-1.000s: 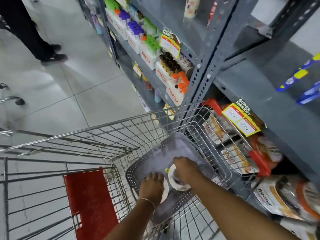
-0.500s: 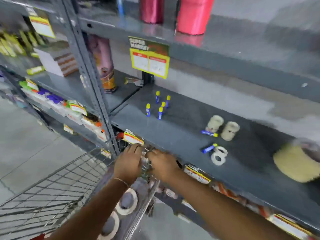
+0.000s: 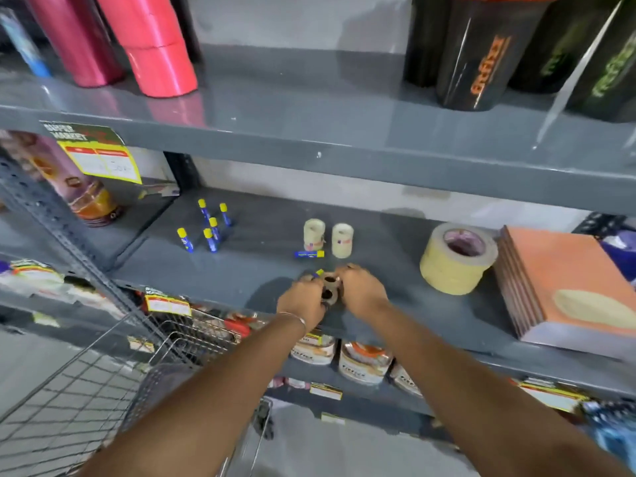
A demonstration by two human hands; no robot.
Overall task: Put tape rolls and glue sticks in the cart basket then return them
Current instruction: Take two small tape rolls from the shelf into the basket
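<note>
Left hand [image 3: 304, 299] and right hand [image 3: 361, 290] clamped around small pale tape rolls [image 3: 329, 290] on grey metal shelf [image 3: 261, 266] (blue-and-yellow glue sticks [image 3: 206, 228] upright behind), wire cart basket [image 3: 86, 383] below.

Place: a shop, a supermarket aisle with stationery.
Shelving: grey slotted-steel shelves [image 3: 309, 139] in several tiers, goods set out in rows.
Labels: yellow and red price tags [image 3: 99, 156] on the shelf edges, one printed "SUPER MARKET".
Stock: glue sticks [image 3: 206, 228], small tape rolls [image 3: 328, 237], a big masking tape roll [image 3: 457, 258], red rolls [image 3: 151, 46] and black rolls [image 3: 481, 53] above, pouched goods [image 3: 364, 361] below.
Cart: a wire shopping cart [image 3: 103, 383] stands at the shelves.
Floor: pale tiles.
</note>
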